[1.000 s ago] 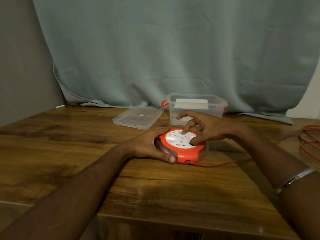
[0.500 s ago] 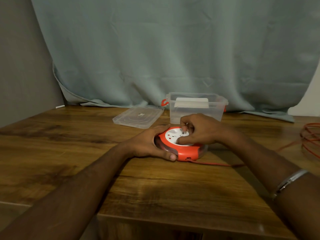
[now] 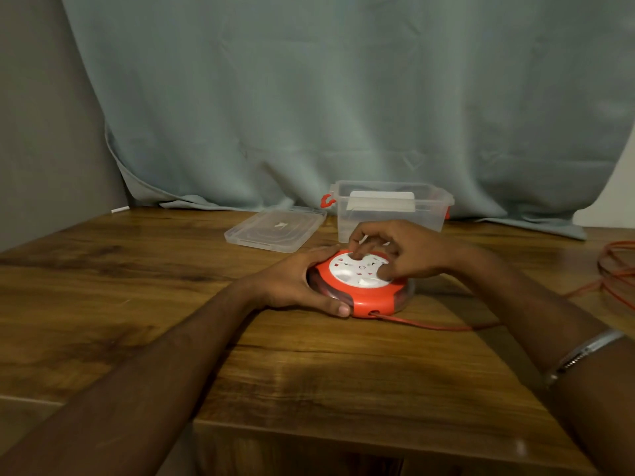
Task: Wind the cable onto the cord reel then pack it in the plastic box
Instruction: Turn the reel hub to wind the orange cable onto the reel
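Observation:
A round orange cord reel (image 3: 364, 297) with a white socket face lies flat on the wooden table (image 3: 137, 304). My left hand (image 3: 295, 286) grips its left rim, thumb at the front edge. Above the reel, my right hand (image 3: 402, 252) has its curled fingertips and thumb pressed on the white face. An orange cable (image 3: 433, 325) leaves the reel's front and runs right to loose loops (image 3: 618, 269) at the table's right edge. Behind the reel stands the clear plastic box (image 3: 391, 207), open, with red clips.
The box's clear lid (image 3: 275, 228) lies flat to the left of the box. A grey-green curtain (image 3: 343, 97) hangs behind the table. A white pad sits inside the box. The table's front edge is near me.
My right hand has turned on the reel's white face, its fingers shifting round the top. The cable in front of the reel has shifted slightly. My left hand has kept its hold.

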Demonstrator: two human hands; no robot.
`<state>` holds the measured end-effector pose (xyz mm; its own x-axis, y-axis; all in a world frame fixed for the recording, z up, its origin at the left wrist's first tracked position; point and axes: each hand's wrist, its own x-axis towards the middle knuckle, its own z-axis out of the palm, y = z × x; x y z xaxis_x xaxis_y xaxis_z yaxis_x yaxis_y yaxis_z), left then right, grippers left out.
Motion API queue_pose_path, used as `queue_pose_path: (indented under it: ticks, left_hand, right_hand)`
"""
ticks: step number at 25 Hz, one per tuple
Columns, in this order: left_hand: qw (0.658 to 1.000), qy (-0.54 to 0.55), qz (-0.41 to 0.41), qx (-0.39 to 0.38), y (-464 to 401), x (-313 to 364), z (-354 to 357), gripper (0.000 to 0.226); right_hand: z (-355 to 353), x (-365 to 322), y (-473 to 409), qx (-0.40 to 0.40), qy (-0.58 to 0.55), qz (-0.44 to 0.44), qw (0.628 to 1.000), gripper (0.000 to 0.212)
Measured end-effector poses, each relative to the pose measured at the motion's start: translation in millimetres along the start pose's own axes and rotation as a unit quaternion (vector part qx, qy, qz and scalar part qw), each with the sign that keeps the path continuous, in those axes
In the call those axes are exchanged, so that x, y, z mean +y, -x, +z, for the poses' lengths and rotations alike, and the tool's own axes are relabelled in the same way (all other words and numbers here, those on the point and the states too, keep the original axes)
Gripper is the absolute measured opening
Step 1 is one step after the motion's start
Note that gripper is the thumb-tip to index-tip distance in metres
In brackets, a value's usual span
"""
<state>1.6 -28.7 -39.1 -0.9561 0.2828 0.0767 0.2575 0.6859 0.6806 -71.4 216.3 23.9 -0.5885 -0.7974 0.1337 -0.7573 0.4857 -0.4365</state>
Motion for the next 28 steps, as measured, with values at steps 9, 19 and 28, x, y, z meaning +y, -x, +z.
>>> queue_pose_path:
  ticks: [9, 19, 28]
  left_hand:
    - [1.000, -0.004, -0.005, -0.001, -3, -3, -1, 0.132]
    - [1.000, 0.006, 0.012, 0.006, 1, 1, 0, 0.097]
    - [1.000, 0.005, 0.017, 0.002, 3, 5, 1, 0.099]
  right_hand:
    - [-6, 12, -1, -0.028, -0.019, 0.040, 0.999, 0.061]
    - [8, -3, -1, 0.018, 0.082, 0.003, 0.997, 0.027]
    - [14, -11, -5, 0.069, 0.085, -0.033, 0.993, 0.036]
